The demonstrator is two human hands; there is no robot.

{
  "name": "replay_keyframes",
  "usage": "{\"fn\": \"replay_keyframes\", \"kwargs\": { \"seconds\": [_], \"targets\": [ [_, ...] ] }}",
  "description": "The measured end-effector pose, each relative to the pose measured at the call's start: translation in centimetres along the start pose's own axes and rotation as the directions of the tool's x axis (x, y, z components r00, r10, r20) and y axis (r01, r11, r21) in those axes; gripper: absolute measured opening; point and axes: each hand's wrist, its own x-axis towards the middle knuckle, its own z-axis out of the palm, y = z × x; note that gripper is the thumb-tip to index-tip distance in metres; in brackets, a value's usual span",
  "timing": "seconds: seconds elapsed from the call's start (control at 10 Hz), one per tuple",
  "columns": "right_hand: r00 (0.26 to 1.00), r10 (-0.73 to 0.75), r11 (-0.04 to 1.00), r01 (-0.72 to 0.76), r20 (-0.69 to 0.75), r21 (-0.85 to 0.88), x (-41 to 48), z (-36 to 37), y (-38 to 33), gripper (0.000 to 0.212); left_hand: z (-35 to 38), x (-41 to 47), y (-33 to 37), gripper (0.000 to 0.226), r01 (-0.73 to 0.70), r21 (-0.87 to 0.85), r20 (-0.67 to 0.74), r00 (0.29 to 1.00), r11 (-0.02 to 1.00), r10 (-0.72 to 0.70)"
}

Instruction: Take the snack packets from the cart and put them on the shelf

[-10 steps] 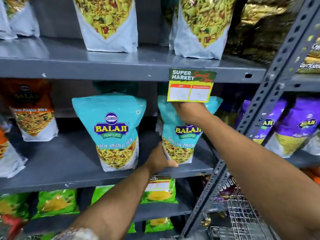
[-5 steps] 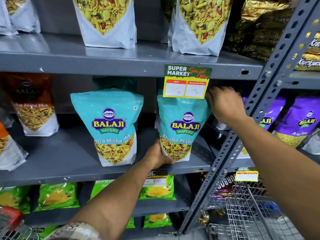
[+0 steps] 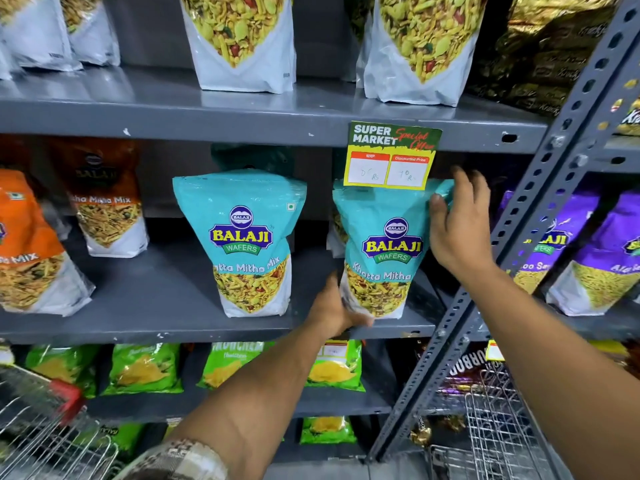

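A teal Balaji Khatta Mitha Mix packet (image 3: 382, 244) stands upright on the middle grey shelf (image 3: 166, 306), near its right end. My left hand (image 3: 334, 311) grips its bottom left corner. My right hand (image 3: 457, 225) rests on the packet's upper right edge with the fingers around that corner. A second teal packet (image 3: 242, 240) of the same kind stands free to its left. More teal packets sit behind them in shadow.
A price tag (image 3: 393, 155) hangs from the upper shelf over the held packet's top. Orange packets (image 3: 31, 247) stand at left, purple packets (image 3: 602, 251) at right beyond a slotted upright (image 3: 519, 216). Wire carts show at bottom left (image 3: 41, 431) and bottom right (image 3: 491, 424).
My right hand went from the packet's top behind the price tag to the right, then came back onto the upper right corner. The packet now stands straighter; my left hand stays at its base.
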Motion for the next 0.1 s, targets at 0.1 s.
{"fn": "replay_keyframes", "kwargs": {
  "seconds": [0.1],
  "targets": [
    [0.988, 0.025, 0.985, 0.001, -0.150, 0.173, -2.92, -2.03, -0.75, 0.037, -1.00, -2.49, -0.61, 0.104, -0.194, 0.167, -0.070, 0.976, 0.967, 0.207]
  ]
}}
